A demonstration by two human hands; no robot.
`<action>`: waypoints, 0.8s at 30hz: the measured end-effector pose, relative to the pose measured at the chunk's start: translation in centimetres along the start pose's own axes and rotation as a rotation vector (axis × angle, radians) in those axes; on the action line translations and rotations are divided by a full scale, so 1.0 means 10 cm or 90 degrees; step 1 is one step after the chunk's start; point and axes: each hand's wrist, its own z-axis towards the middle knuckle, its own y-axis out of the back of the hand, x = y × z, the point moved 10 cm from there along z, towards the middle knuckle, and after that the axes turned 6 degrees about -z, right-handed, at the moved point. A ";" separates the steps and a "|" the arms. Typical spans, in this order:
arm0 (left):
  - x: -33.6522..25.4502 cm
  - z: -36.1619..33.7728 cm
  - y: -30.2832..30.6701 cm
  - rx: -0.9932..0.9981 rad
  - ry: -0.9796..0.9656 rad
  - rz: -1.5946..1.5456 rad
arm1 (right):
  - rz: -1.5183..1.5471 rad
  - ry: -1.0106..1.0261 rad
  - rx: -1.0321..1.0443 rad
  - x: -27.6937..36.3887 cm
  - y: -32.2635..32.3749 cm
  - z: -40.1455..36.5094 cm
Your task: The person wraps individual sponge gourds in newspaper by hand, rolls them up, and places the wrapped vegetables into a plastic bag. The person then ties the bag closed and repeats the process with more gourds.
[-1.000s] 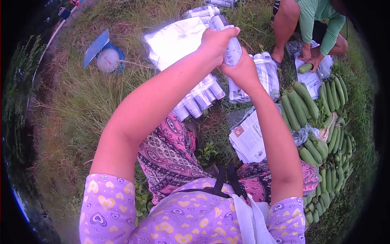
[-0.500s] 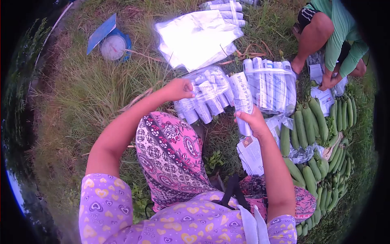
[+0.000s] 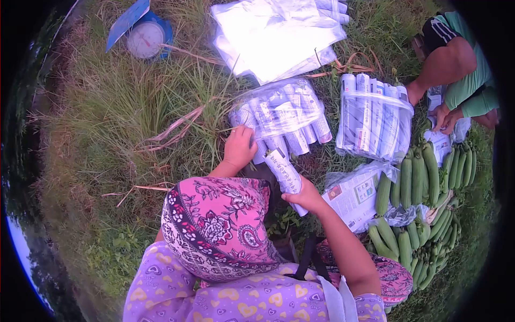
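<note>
My right hand (image 3: 304,196) is closed around the lower end of a newspaper-wrapped roll (image 3: 284,173), tilted in front of my knee. My left hand (image 3: 239,146) is at the lower left edge of a clear plastic bag (image 3: 279,107) of similar rolls, its fingers bent together on the bag's edge. Several wrapped rolls stick out of the bag's near side. To the right lies a second bag of rolls (image 3: 374,121). Loose printed sheets (image 3: 351,201) lie beside my right forearm.
Green long vegetables (image 3: 406,180) lie in rows at the right. A co-worker's hands (image 3: 444,119) handle paper at the upper right. Bright plastic sheets (image 3: 273,40) are at the top, a blue dial scale (image 3: 146,39) at the upper left, on grass.
My right hand has brought the roll left and closer to me, away from the second bag. My left hand has moved down from above the first bag to its lower left edge. The view has shifted.
</note>
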 end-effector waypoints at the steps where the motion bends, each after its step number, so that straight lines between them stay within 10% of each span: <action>1: 0.05 -0.02 0.01 -0.025 -0.010 -0.001 | -0.013 0.015 0.006 -0.01 -0.06 0.04; 10: 0.47 -0.16 -0.01 -0.002 0.190 -0.241 | -0.042 0.031 0.079 -0.14 -0.56 0.41; 16: 0.59 -0.14 -0.16 0.158 0.211 -0.029 | -0.006 0.023 0.101 -0.27 -0.64 0.45; 24: 0.60 -0.08 0.16 0.008 0.170 -0.046 | -0.125 0.023 0.073 -0.02 -0.52 0.50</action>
